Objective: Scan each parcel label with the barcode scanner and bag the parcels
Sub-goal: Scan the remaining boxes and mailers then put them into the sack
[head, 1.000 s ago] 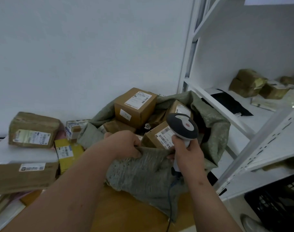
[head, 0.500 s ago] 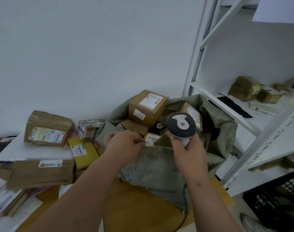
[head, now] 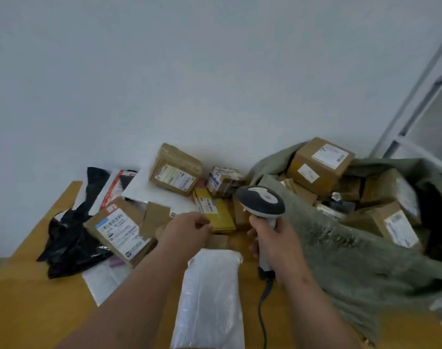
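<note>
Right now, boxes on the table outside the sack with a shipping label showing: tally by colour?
Brown: 3 (taped box, small box, flat box)
Yellow: 1 (yellow box)
Total: 4
Other cardboard between them is too hidden to count.

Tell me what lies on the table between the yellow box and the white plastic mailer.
In the head view, a small brown cardboard piece lies between the yellow box and the white plastic mailer, just beneath the left hand.

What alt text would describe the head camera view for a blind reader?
A person's right hand grips a barcode scanner while the left hand reaches toward a yellow parcel on a wooden table, beside a grey sack of boxes.
</note>
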The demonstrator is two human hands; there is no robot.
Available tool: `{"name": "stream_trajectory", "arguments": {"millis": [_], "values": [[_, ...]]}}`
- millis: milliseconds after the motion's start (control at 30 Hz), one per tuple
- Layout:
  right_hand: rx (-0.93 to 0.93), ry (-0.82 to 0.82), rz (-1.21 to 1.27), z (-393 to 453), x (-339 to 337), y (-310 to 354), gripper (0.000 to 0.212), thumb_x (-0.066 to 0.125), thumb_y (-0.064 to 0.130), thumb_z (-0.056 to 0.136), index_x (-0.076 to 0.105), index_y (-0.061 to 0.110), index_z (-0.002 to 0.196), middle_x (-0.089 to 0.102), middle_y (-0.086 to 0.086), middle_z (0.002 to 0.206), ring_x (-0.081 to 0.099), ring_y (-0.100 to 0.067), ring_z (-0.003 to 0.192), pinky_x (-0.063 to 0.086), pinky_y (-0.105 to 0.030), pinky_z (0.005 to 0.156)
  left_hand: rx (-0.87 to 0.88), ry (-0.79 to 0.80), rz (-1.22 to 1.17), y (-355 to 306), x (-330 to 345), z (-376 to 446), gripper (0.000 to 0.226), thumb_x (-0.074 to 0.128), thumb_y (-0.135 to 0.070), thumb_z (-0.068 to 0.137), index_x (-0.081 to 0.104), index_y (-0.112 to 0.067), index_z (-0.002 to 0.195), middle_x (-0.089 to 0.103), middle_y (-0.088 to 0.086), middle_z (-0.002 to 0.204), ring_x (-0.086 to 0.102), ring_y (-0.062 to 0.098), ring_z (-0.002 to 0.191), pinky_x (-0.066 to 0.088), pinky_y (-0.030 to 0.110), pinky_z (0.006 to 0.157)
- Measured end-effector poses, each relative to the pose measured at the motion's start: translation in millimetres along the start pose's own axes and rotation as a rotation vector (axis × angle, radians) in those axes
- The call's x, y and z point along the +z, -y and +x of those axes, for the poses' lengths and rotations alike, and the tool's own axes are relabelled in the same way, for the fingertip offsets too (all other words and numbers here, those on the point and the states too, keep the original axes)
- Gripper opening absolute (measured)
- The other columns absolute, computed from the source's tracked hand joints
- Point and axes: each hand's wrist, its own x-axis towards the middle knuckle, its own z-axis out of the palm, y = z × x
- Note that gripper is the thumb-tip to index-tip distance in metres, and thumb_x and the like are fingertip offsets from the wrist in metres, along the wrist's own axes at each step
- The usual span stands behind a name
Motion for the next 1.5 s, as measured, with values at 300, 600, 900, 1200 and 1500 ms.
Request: {"name": "stream_trajectory", "arguments": {"millis": [300,600,900,1200,1500], "values": [[0.115,0.124,-0.046,24,71,-16,0.013,0.063,0.033,0.093,0.062,0.021,0.099,0.068,-0.005,0.084,0.066,-0.017,0.069,0.053,-0.033,0.063,-0.298,-0.092,-0.085,80,-11,10,0.049,0.06,-0.045,0.089,0.052,-0.029,0.134,0.051,0.0,0.134,0.052,0.023,0.118,0.043,0.049,0.101],[0.275,0.209,-0.017,83,104,-30,0.01,0.061,0.033,0.096,0.058,0.031,0.105,0.061,0.009,0.088,0.055,-0.009,0.081,0.042,-0.025,0.068,-0.444,-0.085,-0.008,101,-8,54,0.059,0.057,-0.044,0.087,0.044,-0.021,0.14,0.052,0.007,0.126,0.049,0.027,0.114,0.044,0.051,0.098],[0.46,0.309,-0.027,130,135,-59,0.049,0.064,0.041,0.093,0.049,0.03,0.138,0.057,-0.001,0.13,0.052,-0.028,0.125,0.04,-0.047,0.109,-0.572,-0.052,0.056,106,0,87,0.073,0.051,-0.045,0.095,0.02,-0.017,0.154,0.034,0.011,0.151,0.029,0.035,0.138,0.028,0.048,0.112],[0.444,0.274,0.03,133,141,-67,0.049,0.063,0.037,0.094,0.048,0.03,0.139,0.054,0.002,0.135,0.047,-0.026,0.132,0.037,-0.044,0.111,-0.516,-0.217,-0.101,107,-1,96,0.057,0.056,-0.038,0.093,0.039,-0.022,0.145,0.047,0.007,0.134,0.042,0.03,0.124,0.039,0.05,0.104],[0.357,0.098,0.129,102,131,-46,0.044,0.063,0.036,0.094,0.05,0.036,0.136,0.055,0.006,0.134,0.047,-0.026,0.134,0.034,-0.049,0.114,-0.382,-0.239,-0.412,96,-31,85,0.02,0.041,-0.026,0.103,0.045,-0.038,0.118,0.056,-0.012,0.093,0.055,0.011,0.071,0.039,0.025,0.052]]}}
